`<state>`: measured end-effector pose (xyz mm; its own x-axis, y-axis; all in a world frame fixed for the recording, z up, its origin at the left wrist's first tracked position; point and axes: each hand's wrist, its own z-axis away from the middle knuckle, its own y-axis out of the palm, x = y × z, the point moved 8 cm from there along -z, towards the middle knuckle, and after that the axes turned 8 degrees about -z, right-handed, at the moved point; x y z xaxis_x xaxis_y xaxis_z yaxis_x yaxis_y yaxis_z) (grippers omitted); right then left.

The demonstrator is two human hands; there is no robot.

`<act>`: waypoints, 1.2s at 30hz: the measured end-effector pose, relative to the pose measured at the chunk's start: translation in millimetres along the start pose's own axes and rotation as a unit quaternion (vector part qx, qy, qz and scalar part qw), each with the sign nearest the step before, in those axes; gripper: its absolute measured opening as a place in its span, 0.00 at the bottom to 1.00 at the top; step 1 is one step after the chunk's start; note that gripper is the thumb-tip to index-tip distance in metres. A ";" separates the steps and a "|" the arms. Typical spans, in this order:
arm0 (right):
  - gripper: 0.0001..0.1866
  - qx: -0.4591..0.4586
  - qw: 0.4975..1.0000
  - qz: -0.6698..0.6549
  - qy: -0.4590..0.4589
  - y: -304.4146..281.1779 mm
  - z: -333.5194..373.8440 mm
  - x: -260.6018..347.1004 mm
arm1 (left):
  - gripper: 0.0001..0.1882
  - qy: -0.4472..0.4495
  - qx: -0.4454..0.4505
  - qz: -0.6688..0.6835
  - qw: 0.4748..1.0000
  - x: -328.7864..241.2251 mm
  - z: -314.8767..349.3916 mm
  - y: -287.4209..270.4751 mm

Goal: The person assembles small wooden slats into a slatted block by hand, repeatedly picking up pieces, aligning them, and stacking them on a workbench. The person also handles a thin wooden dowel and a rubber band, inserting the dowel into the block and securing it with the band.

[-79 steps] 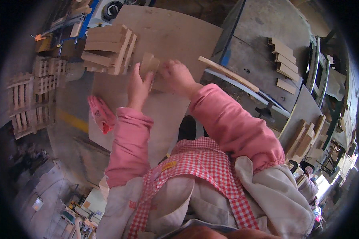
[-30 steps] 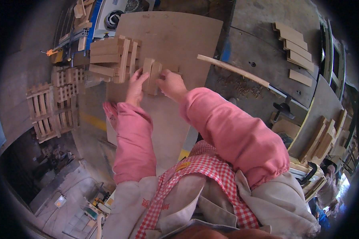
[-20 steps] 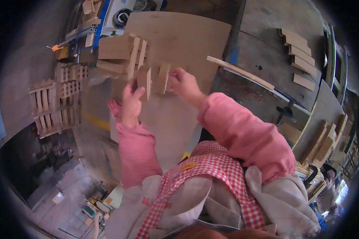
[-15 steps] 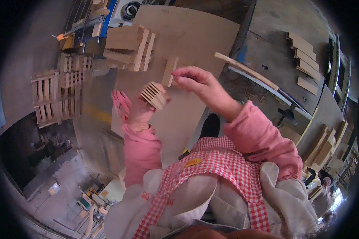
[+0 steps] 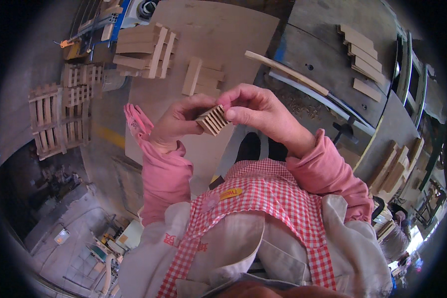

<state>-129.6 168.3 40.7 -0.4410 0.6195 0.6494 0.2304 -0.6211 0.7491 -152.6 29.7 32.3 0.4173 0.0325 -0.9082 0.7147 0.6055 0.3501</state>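
Observation:
A small wooden block (image 5: 213, 121) with several parallel slots is between my two hands, above a brown sheet of board (image 5: 228, 32). My left hand (image 5: 176, 119) grips it from the left, thumb below and fingers above. At its upper right corner, the bent thumb and forefinger of my right hand (image 5: 265, 116) close on the block. Part of the right fingertips' contact is hidden. A pink glove-like piece (image 5: 137, 121) hangs beside my left wrist. Just beyond the hands, a few flat wooden pieces (image 5: 208, 77) lie on the board.
A larger stack of wooden slats (image 5: 136, 47) lies at the board's far left. Slatted wooden pieces (image 5: 47, 119) stand further left. To the right, a long wooden strip (image 5: 288, 73) runs along a grey machine table (image 5: 323, 44) bearing several flat boards (image 5: 365, 54).
My left hand has brought the slotted block right and turned it. My right hand has come from beside the flat pieces to the block and now touches it.

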 end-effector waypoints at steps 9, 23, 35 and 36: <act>0.15 -0.016 0.999 0.032 0.002 -4.0 12.8 8.1 | 0.27 -0.029 -0.017 -0.009 0.999 1.3 -4.7 11.9; 0.14 -0.040 0.994 0.099 0.007 -3.7 18.7 6.4 | 0.29 -0.038 -0.015 0.003 0.999 5.6 -4.8 16.5; 0.16 -0.016 0.997 0.079 0.007 3.2 8.3 1.0 | 0.28 -0.008 -0.011 -0.013 1.000 3.9 3.4 6.9; 0.17 -0.009 0.998 0.067 0.003 4.5 7.4 1.2 | 0.27 0.000 -0.010 -0.011 1.000 2.7 3.9 6.2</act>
<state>-122.7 169.8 45.8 -0.4119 0.5278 0.7428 0.2726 -0.7065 0.6532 -144.8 30.4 32.9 0.4013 0.0197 -0.9157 0.7125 0.6215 0.3256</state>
